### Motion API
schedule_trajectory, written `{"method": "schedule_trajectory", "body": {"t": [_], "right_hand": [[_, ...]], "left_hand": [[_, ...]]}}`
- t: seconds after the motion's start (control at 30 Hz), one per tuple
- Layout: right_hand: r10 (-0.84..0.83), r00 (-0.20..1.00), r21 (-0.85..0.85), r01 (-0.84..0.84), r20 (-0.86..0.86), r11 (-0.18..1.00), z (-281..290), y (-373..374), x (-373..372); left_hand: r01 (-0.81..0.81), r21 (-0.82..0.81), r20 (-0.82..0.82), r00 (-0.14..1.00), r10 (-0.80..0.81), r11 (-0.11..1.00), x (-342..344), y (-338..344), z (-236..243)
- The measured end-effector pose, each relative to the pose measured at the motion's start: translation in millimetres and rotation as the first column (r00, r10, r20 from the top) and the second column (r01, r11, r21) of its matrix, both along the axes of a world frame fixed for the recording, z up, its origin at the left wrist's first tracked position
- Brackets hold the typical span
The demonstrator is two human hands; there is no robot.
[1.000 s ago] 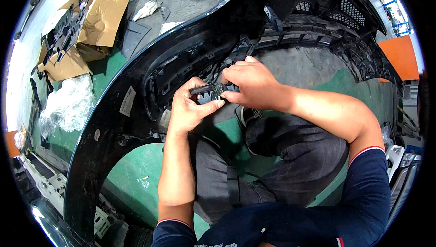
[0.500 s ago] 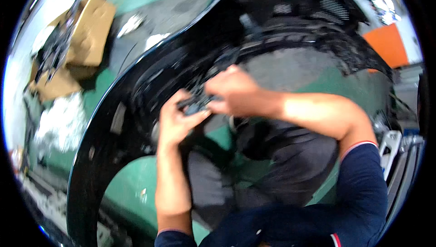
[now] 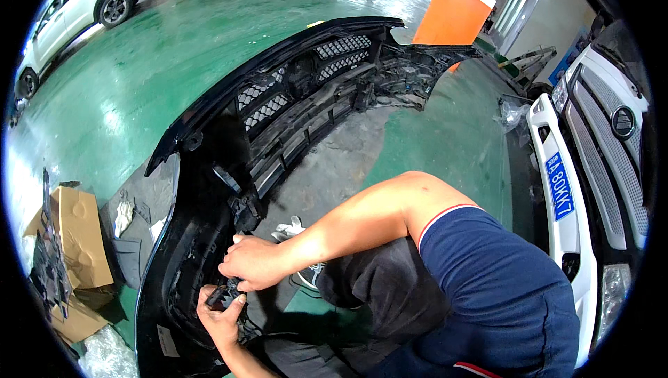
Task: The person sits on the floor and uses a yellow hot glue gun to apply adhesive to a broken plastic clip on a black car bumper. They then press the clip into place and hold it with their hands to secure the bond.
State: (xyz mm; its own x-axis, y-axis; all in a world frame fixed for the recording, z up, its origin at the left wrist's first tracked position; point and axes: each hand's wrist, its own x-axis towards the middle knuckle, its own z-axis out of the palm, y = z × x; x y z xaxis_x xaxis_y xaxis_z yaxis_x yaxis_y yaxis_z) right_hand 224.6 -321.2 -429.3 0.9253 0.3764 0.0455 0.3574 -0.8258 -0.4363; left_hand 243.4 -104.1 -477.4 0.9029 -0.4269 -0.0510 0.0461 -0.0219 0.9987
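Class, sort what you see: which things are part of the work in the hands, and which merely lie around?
In use: black bumper; small black part; left hand; right hand.
Lying about: cardboard box; plastic wrap; white van.

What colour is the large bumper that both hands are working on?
Black, seen clearly in the head view: the bumper is glossy black with mesh grille inserts.

Black bumper (image 3: 209, 141), green floor (image 3: 174, 51), brown cardboard (image 3: 80, 235)

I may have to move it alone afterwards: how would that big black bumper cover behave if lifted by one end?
The bumper cover is long, curved and thin-walled, so it would probably flex and sag rather than stay stiff. It looks light for its size, being a hollow shell with mesh grilles. Lying inner side up on the green floor, it might rock.
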Motion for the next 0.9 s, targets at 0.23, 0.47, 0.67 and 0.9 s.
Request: {"method": "schedule_trajectory", "body": {"t": [0.23,0.47,0.67,0.9], "right_hand": [[0.005,1.0,0.0,-0.005,-0.01,1.0,1.1,2.9,0.6],[0.029,0.999,0.017,-0.029,0.033,0.999,-0.4,3.9,1.7],[0.051,0.998,0.034,-0.052,0.021,0.998,-1.5,9.4,5.7],[0.049,0.999,-0.026,-0.049,-0.006,0.998,-1.0,12.1,5.4]], "left_hand": [[0.016,0.03,0.029,0.999,-0.017,0.999,-1.5,4.0,5.5],[-0.011,0.015,0.039,0.999,0.01,1.0,-4.1,5.7,7.2],[-0.037,0.033,0.056,0.998,0.035,0.999,-4.1,13.7,1.4],[-0.029,0.024,0.032,0.999,0.028,0.999,-3.9,15.6,3.3]]}}
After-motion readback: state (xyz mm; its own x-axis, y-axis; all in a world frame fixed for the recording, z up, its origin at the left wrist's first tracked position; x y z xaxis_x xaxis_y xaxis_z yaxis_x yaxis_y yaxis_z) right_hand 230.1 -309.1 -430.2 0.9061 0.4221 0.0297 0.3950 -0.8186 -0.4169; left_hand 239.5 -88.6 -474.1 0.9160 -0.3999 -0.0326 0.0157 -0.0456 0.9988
